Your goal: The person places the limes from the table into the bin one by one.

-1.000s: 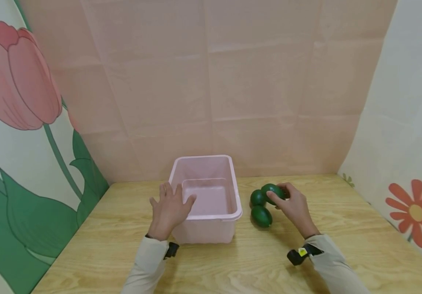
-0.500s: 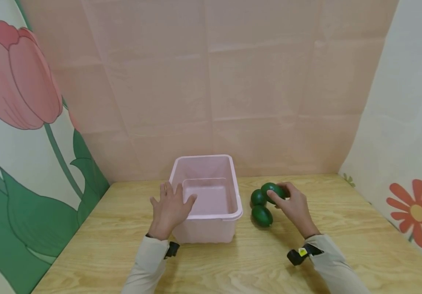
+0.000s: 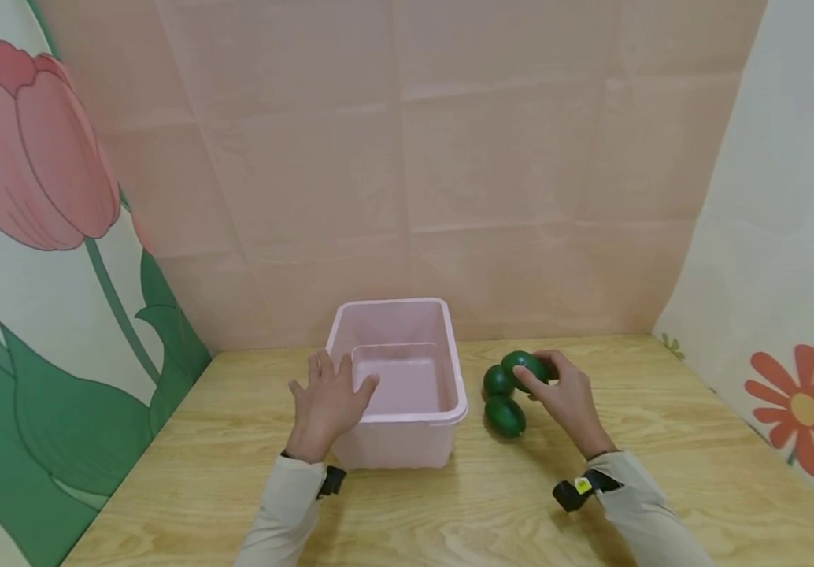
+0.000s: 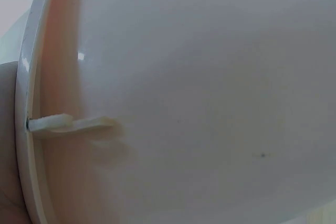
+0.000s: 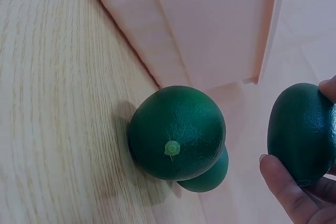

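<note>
My right hand (image 3: 568, 400) pinches a dark green avocado (image 3: 527, 370) between thumb and fingers. In the right wrist view this held avocado (image 5: 300, 132) hangs clear of the tabletop at the right edge. Two more avocados lie on the table: a nearer one (image 3: 505, 416) and one behind it (image 3: 497, 382), which the nearer one partly covers in the right wrist view. With fingers spread, my left hand (image 3: 329, 405) rests at the left front rim of a pale pink plastic bin (image 3: 400, 446). The left wrist view looks along the bin's outer wall (image 4: 199, 87).
The bin stands upright on a wood-grain table (image 3: 407, 520), left of the avocados. A plain pinkish sheet (image 3: 407, 173) hangs behind the table. Flower-printed panels stand at the left (image 3: 31, 315) and right (image 3: 768, 236).
Almost nothing differs. The right hand and its avocado have shifted up very slightly; the left hand, bin and other avocados stay in place.
</note>
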Demonstrator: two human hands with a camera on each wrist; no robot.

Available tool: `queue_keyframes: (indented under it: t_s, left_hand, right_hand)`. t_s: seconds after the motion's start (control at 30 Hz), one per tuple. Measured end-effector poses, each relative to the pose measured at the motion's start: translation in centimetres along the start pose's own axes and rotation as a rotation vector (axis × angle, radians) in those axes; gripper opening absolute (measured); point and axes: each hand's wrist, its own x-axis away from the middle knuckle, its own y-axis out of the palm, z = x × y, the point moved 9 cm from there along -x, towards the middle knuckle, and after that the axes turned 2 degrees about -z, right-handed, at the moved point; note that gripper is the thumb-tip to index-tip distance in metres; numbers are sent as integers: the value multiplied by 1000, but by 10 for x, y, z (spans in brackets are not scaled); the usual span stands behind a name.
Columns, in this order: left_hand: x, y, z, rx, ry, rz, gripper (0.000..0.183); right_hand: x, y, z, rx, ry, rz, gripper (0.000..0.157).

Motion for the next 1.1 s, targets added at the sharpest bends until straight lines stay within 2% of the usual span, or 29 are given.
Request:
queue_keyframes:
  t_s: [0.5,1.1]
  left_hand:
    - [-1,0,1,5,6,5,74]
    - [1,-1,1,13,3,13,73]
  right_hand:
    - [0,0,-3,-4,-14,14,51]
    - [0,-2,-10,-16,-72,55,46]
